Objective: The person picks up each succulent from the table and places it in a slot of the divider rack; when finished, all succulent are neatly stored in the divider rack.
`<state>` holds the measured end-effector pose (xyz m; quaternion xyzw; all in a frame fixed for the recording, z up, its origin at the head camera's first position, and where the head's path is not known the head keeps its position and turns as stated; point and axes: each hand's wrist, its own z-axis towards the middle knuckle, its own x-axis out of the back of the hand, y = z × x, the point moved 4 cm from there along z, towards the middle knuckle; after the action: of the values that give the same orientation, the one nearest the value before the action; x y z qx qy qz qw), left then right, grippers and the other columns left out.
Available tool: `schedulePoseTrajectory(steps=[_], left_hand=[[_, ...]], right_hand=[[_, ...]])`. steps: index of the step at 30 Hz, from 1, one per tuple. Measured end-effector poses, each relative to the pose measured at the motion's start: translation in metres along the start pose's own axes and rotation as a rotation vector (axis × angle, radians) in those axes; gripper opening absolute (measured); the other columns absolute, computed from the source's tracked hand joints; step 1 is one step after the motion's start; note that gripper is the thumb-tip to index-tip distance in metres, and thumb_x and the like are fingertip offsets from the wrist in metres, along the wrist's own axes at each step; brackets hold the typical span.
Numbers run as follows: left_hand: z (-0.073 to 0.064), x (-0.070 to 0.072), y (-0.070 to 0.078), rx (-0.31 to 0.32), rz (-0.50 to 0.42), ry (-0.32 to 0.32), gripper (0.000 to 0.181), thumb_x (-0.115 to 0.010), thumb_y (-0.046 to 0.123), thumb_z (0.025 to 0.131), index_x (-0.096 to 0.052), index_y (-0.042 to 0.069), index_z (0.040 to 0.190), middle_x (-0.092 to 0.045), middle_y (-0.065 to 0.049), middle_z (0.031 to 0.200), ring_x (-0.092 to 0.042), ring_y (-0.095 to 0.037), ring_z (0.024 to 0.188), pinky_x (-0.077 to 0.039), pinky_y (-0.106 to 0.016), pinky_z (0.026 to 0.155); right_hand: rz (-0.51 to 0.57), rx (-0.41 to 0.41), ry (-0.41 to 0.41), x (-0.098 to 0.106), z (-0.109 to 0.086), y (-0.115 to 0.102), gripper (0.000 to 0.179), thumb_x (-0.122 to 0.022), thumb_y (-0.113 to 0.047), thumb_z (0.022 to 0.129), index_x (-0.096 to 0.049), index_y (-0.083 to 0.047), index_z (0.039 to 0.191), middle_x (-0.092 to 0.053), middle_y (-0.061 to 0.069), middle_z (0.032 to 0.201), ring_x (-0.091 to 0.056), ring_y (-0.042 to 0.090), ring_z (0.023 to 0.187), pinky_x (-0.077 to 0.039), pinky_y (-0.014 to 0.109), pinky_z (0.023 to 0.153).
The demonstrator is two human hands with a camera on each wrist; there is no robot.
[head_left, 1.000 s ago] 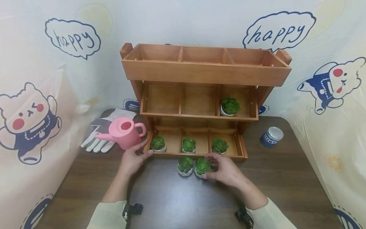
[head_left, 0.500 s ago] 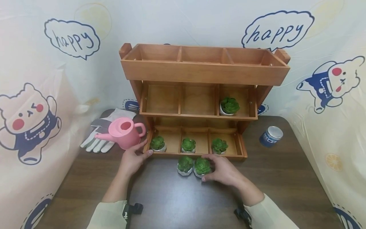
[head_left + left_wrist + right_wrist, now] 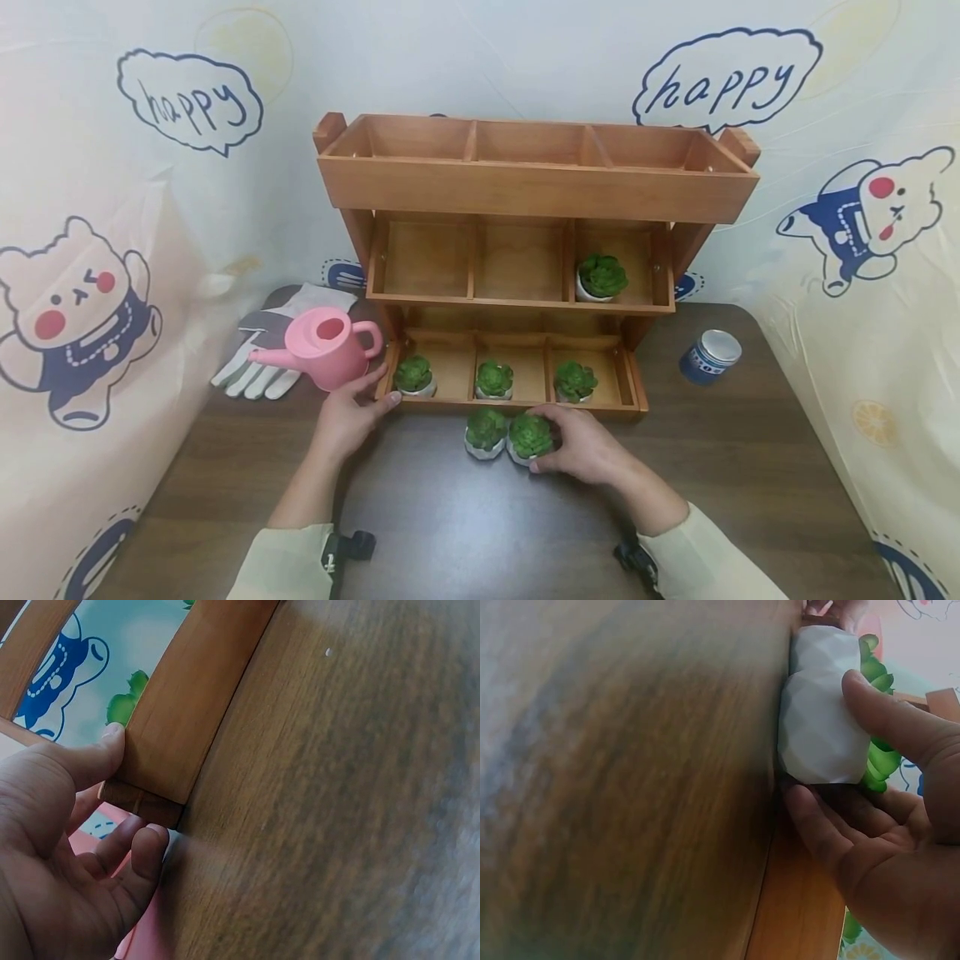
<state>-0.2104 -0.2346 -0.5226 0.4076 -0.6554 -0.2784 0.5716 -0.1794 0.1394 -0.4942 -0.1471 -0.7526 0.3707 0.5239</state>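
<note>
My right hand holds a small potted succulent, its thumb and fingers round the white faceted pot. That pot stands on the table right in front of the three-tier wooden shelf. Beside it on the left is a second potted succulent. My left hand grips the left front corner of the shelf's lowest tier. In the left wrist view, the thumb lies at the front board and the fingers curl by its end.
Three succulents, including the left one, sit in the bottom tier; another succulent is in the middle tier at right. A pink watering can and gloves lie left. A blue tin stands right.
My right hand has shifted slightly left and settled closer round the right-hand pot, which stays almost in place. The left hand keeps its place at the shelf corner.
</note>
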Motion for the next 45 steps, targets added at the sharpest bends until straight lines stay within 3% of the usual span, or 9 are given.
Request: schedulePoseTrajectory(steps=[9,21,27,31,38,45], left_hand=[[0.002,0.000,0.000,-0.027,0.017,0.008,0.071,-0.081,0.050,0.088,-0.056,0.030,0.152,-0.051,-0.015,0.155,-0.051,-0.042,0.138,-0.048,-0.062,0.105],[0.000,0.000,0.001,-0.035,0.008,0.006,0.072,-0.081,0.049,0.088,-0.055,0.030,0.152,-0.049,-0.014,0.157,-0.050,-0.043,0.139,-0.048,-0.063,0.105],[-0.001,0.000,-0.001,-0.031,0.007,0.013,0.071,-0.081,0.049,0.088,-0.056,0.030,0.151,-0.051,-0.014,0.156,-0.052,-0.043,0.137,-0.049,-0.062,0.104],[0.000,0.000,-0.002,-0.032,0.013,0.016,0.071,-0.081,0.050,0.088,-0.055,0.030,0.152,-0.052,-0.015,0.155,-0.053,-0.043,0.136,-0.050,-0.061,0.103],[0.000,0.000,-0.001,-0.038,0.005,0.016,0.072,-0.081,0.049,0.088,-0.055,0.029,0.152,-0.051,-0.015,0.155,-0.052,-0.043,0.137,-0.049,-0.062,0.105],[0.000,0.000,-0.001,-0.029,0.003,0.013,0.072,-0.081,0.049,0.088,-0.055,0.029,0.152,-0.051,-0.015,0.155,-0.051,-0.043,0.138,-0.049,-0.062,0.104]], right_hand=[[-0.032,0.032,0.048,0.003,-0.003,0.001,0.068,-0.098,-0.027,0.069,-0.067,-0.019,0.130,-0.070,-0.004,0.119,-0.064,0.013,0.103,-0.054,0.040,0.091],[0.025,0.018,0.037,0.010,-0.009,-0.001,0.070,-0.096,-0.031,0.072,-0.065,-0.020,0.133,-0.070,-0.006,0.114,-0.065,0.009,0.093,-0.056,0.033,0.079],[0.041,0.023,0.057,0.015,-0.010,-0.002,0.068,-0.095,-0.031,0.072,-0.065,-0.021,0.133,-0.069,-0.007,0.107,-0.065,0.017,0.087,-0.054,0.030,0.068],[0.059,0.043,0.082,0.019,-0.011,-0.005,0.068,-0.095,-0.029,0.072,-0.066,-0.020,0.133,-0.068,-0.006,0.107,-0.064,0.019,0.087,-0.053,0.029,0.069],[0.083,0.076,0.123,0.028,-0.012,-0.012,0.067,-0.095,-0.027,0.072,-0.066,-0.018,0.132,-0.067,-0.004,0.111,-0.064,0.016,0.088,-0.056,0.031,0.073],[0.084,0.109,0.178,0.037,-0.010,-0.021,0.066,-0.095,-0.028,0.072,-0.066,-0.017,0.132,-0.067,-0.005,0.112,-0.062,0.017,0.092,-0.057,0.045,0.081]])
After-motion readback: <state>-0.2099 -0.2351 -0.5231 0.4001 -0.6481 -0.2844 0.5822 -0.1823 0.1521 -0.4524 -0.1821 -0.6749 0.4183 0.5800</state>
